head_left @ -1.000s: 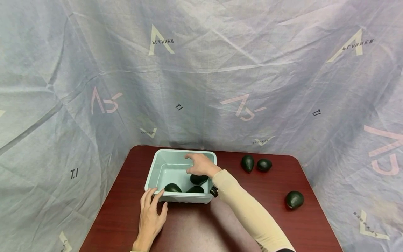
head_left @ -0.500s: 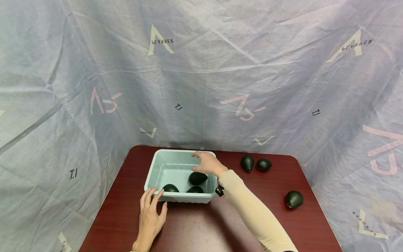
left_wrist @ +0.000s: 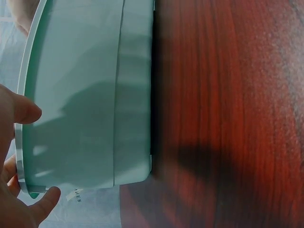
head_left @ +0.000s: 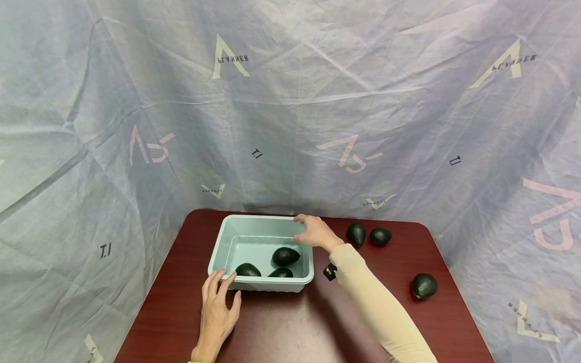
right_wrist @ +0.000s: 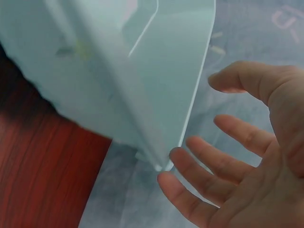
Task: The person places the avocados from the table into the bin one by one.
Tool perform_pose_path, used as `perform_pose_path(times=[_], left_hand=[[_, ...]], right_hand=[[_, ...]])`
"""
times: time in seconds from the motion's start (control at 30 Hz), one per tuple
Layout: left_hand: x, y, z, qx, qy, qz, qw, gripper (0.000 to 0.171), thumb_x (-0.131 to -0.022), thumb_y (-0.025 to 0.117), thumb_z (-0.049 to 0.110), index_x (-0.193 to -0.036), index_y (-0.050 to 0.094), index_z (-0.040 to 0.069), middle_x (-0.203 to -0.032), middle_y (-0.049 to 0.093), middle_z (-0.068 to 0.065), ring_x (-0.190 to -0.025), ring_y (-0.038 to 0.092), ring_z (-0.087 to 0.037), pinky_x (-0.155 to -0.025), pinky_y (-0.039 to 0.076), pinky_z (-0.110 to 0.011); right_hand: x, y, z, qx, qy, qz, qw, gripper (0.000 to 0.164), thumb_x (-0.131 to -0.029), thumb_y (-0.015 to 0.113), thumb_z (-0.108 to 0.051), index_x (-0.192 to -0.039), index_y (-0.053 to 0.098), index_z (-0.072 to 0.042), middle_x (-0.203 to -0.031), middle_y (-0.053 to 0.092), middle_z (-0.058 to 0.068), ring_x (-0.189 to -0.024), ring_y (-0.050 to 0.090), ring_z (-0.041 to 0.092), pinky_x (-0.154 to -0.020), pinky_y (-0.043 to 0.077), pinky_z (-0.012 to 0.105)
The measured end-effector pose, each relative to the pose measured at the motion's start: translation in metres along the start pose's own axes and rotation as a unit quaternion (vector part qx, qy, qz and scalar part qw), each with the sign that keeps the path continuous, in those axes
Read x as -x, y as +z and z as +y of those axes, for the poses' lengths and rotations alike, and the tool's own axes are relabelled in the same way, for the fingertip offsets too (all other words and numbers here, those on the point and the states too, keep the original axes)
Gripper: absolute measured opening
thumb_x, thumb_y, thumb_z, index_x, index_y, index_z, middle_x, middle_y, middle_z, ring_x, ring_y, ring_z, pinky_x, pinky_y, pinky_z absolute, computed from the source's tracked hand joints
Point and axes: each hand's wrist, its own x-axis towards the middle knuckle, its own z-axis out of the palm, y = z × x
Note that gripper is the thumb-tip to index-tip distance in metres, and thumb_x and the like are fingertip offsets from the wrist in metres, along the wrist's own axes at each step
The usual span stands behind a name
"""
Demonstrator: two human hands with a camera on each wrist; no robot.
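A pale green plastic bin (head_left: 260, 286) stands on the table with three dark green avocados in it: one avocado (head_left: 285, 257) at the right, another (head_left: 247, 270) and a third (head_left: 281, 273) near the front wall. My left hand (head_left: 219, 312) rests its spread fingertips on the bin's front left corner rim, thumb held apart. In the left wrist view, the thumb (left_wrist: 28, 111) overlaps the outer wall. My right hand (head_left: 317, 232) hovers over the back right rim, fingers loosely bent and holding nothing; the right wrist view shows its fingertips (right_wrist: 178, 154) right at the bin's corner.
Two avocados lie close together at the back right of the dark red table (head_left: 181, 302): an upright-looking one (head_left: 356, 234) and a sideways one (head_left: 380, 236). Another avocado (head_left: 424, 286) lies near the right edge. A printed grey sheet (head_left: 290, 116) hangs behind and around the table.
My right hand has moved right, from above the bin's inside to its right rim, uncovering the right avocado. The left hand has stayed at the corner.
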Motion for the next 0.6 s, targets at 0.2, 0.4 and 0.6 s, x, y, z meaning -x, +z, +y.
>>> perform_pose_path(times=[0.2, 0.4, 0.6], left_hand=[[0.0, 0.001, 0.0, -0.007, 0.008, 0.003, 0.9999, 0.057, -0.077, 0.086, -0.002, -0.131, 0.073, 0.007, -0.14, 0.062, -0.021, -0.14, 0.047, -0.047, -0.098, 0.044, -0.048], [-0.001, 0.0, 0.0, -0.007, 0.011, 0.003, 0.9999, 0.056, -0.078, 0.085, 0.0, -0.132, 0.073, 0.008, -0.139, 0.063, -0.022, -0.139, 0.047, -0.047, -0.098, 0.044, -0.046], [0.0, -0.002, 0.0, -0.012, 0.009, 0.0, 0.9999, 0.055, -0.078, 0.085, 0.0, -0.132, 0.073, 0.007, -0.14, 0.062, -0.021, -0.14, 0.047, -0.046, -0.097, 0.045, -0.046]], right_hand=[[0.003, -0.01, 0.021, 0.0, 0.005, 0.02, 1.0, 0.051, -0.097, 0.074, -0.025, -0.145, 0.064, -0.011, -0.143, 0.065, 0.022, -0.126, 0.066, 0.038, -0.101, 0.056, 0.054], [0.007, -0.016, 0.041, 0.001, 0.014, 0.03, 0.999, 0.05, -0.098, 0.072, -0.025, -0.144, 0.064, -0.007, -0.142, 0.064, 0.024, -0.13, 0.063, 0.043, -0.106, 0.053, 0.057], [0.012, -0.019, 0.057, -0.007, 0.037, 0.026, 0.999, 0.047, -0.099, 0.07, -0.024, -0.143, 0.064, -0.009, -0.144, 0.062, 0.023, -0.132, 0.061, 0.043, -0.107, 0.052, 0.059]])
